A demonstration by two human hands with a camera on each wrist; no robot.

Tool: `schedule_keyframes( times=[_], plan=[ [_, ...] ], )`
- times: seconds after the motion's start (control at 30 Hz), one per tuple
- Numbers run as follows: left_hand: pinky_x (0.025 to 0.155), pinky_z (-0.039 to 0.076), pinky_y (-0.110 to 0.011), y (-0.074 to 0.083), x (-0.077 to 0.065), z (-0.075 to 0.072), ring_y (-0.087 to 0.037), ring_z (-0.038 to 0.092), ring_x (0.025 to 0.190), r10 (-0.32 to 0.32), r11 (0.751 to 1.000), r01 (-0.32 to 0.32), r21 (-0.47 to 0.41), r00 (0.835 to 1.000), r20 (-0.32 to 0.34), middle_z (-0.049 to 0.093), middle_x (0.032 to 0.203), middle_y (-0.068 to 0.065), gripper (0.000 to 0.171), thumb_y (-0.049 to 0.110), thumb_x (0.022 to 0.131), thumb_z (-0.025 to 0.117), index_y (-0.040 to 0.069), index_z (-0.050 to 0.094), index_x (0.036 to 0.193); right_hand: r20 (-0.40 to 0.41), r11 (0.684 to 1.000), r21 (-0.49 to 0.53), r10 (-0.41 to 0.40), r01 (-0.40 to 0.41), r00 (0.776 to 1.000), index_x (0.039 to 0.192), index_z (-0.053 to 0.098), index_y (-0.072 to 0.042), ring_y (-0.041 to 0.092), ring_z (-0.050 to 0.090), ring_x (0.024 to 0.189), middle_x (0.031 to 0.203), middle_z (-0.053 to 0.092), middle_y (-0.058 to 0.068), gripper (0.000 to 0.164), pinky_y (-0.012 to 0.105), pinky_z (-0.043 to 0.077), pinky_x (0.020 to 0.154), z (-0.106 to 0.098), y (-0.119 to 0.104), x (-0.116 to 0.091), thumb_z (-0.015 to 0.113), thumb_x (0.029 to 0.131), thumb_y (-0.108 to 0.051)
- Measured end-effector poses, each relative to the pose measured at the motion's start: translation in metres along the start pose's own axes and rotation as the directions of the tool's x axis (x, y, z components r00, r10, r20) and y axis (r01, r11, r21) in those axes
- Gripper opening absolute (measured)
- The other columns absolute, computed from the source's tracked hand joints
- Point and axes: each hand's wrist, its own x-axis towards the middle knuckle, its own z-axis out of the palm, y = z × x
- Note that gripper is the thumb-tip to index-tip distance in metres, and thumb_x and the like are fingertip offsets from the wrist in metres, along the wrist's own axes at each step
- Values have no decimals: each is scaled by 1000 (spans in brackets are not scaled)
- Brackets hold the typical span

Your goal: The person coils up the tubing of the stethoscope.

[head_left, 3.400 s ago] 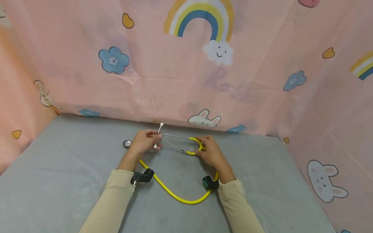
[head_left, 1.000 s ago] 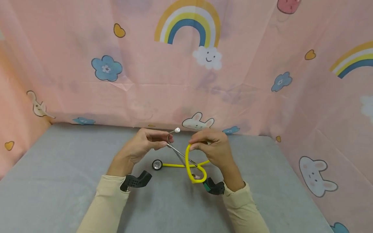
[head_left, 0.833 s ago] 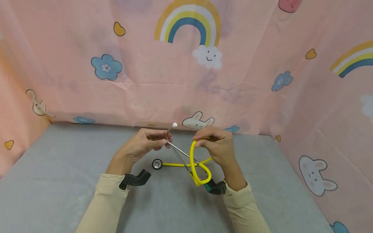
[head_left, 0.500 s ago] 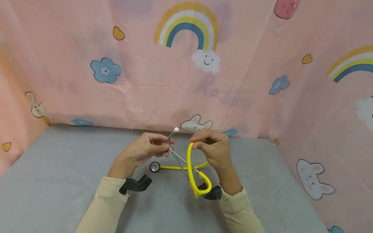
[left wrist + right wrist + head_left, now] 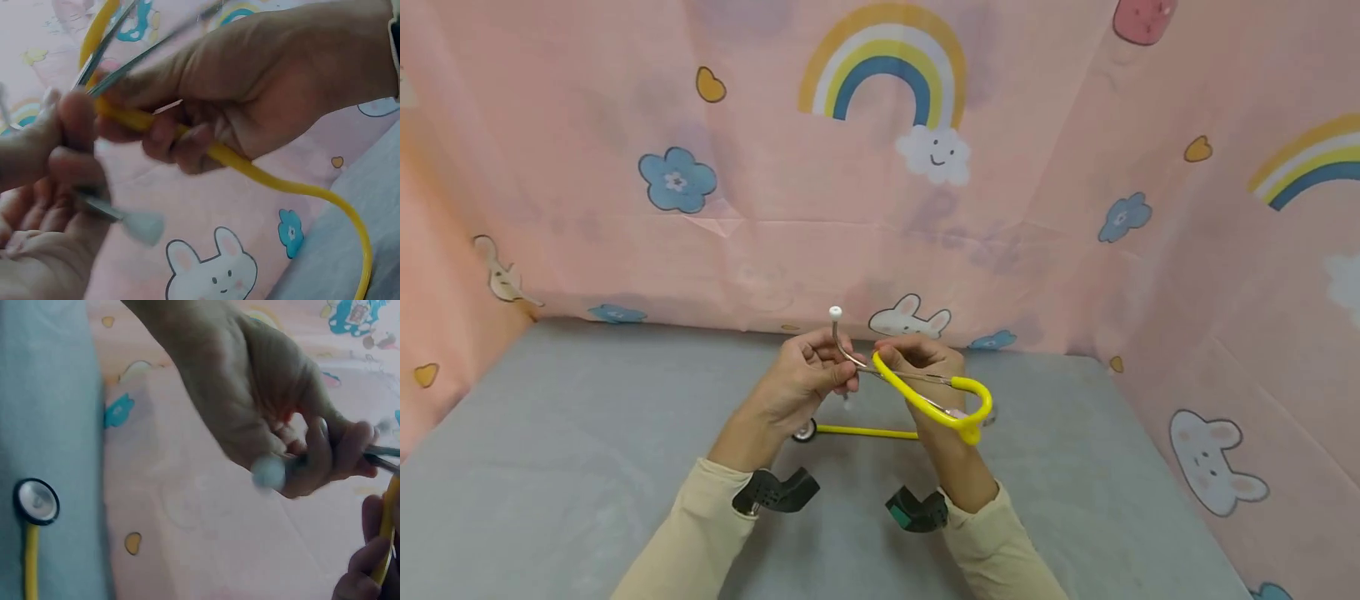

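Note:
Both hands hold a yellow stethoscope (image 5: 932, 407) up over the table. My left hand (image 5: 805, 379) pinches the crossed metal ear tubes (image 5: 910, 377) near their ends. One white ear tip (image 5: 835, 313) points upward above the fingers; a blurred one hangs below them. With thumb and fingertips my right hand (image 5: 932, 357) grips the yellow tubing (image 5: 269, 178), close beside the left fingertips. The tubing's forked loop extends right, in front of the right hand and wrist. The chest piece (image 5: 37, 501) lies on the table behind the left wrist, a straight run of tubing leading from it.
The grey cloth-covered table (image 5: 587, 467) spreads beneath both arms. A pink printed curtain (image 5: 760, 267) closes off the back and sides. Black wrist mounts (image 5: 778, 490) sit at both cuffs.
From lying on the table, the stethoscope has been lifted. Most recently the hands have drawn together, and the forked yellow loop has swung right and upward. The ear tubes now lie nearly level.

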Motion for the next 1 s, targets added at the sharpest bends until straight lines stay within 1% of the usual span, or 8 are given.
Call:
schedule_keyframes(
  times=[0.17, 0.3, 0.47, 0.6, 0.73, 0.83, 0.9, 1.0],
  plan=[
    [63, 56, -18, -3, 3, 4, -8, 67, 64, 165, 986, -165, -1, 985, -46, 72, 83, 3, 13, 7, 84, 76, 13, 65, 85, 39, 992, 3, 123, -123, 992, 88, 76, -14, 9, 56, 63, 76, 71, -7, 18, 18, 46, 60, 0, 8, -3, 62, 96, -6],
    [61, 55, -18, -3, 6, 13, -9, 66, 60, 187, 975, -210, -77, 952, -241, 72, 81, 2, 16, -3, 88, 68, 13, 66, 85, 55, 983, -157, 106, -96, 993, 112, 73, -5, 11, 56, 64, 84, 74, 0, 19, 23, 51, 65, 2, 18, -4, 65, 96, -14],
    [55, 51, -18, 8, 8, 17, -11, 64, 55, 289, 932, -361, -35, 796, -531, 69, 73, 0, 22, -12, 90, 61, 9, 64, 83, 160, 914, -406, 87, -15, 983, 130, 66, -8, 18, 64, 76, 100, 76, 12, 34, 26, 54, 71, 7, 30, -8, 64, 97, -15],
    [56, 52, -19, 13, 7, 7, -11, 66, 57, 503, 864, -408, 296, 661, -557, 72, 76, -3, 16, -14, 85, 68, 2, 65, 86, 175, 812, -578, 29, 79, 984, 127, 68, -12, 20, 67, 84, 100, 71, 7, 33, 28, 56, 72, 15, 32, -13, 67, 95, -20],
    [61, 56, -20, 13, 4, -7, -13, 66, 63, 710, 669, -331, 665, 551, -440, 72, 86, -18, 13, -10, 81, 74, -7, 66, 92, 191, 668, -722, -57, 180, 980, 117, 74, -14, 16, 64, 84, 101, 66, 2, 27, 31, 56, 70, 20, 28, -17, 73, 91, -22],
    [62, 54, -18, 13, 3, -18, -18, 66, 67, 820, 453, -275, 848, 500, -277, 70, 87, -22, 11, -11, 83, 72, -8, 67, 92, 236, 607, -748, -134, 268, 963, 112, 76, -13, 16, 55, 74, 96, 62, 1, 26, 24, 46, 62, 20, 23, -19, 76, 88, -22],
    [64, 55, -22, 11, 3, -25, -24, 66, 71, 851, 292, -249, 923, 508, -133, 68, 86, -19, 13, -16, 83, 68, -6, 67, 91, 269, 584, -742, -192, 330, 944, 110, 76, -12, 16, 49, 70, 93, 60, 1, 26, 23, 40, 59, 19, 19, -18, 78, 86, -21],
    [66, 57, -31, 8, 2, -31, -26, 65, 77, 822, 79, -210, 975, 567, 55, 64, 85, -14, 22, -21, 83, 62, -2, 66, 91, 300, 553, -726, -279, 408, 912, 105, 77, -9, 15, 46, 69, 90, 58, 3, 24, 23, 38, 59, 15, 15, -14, 79, 84, -19]
  ],
)
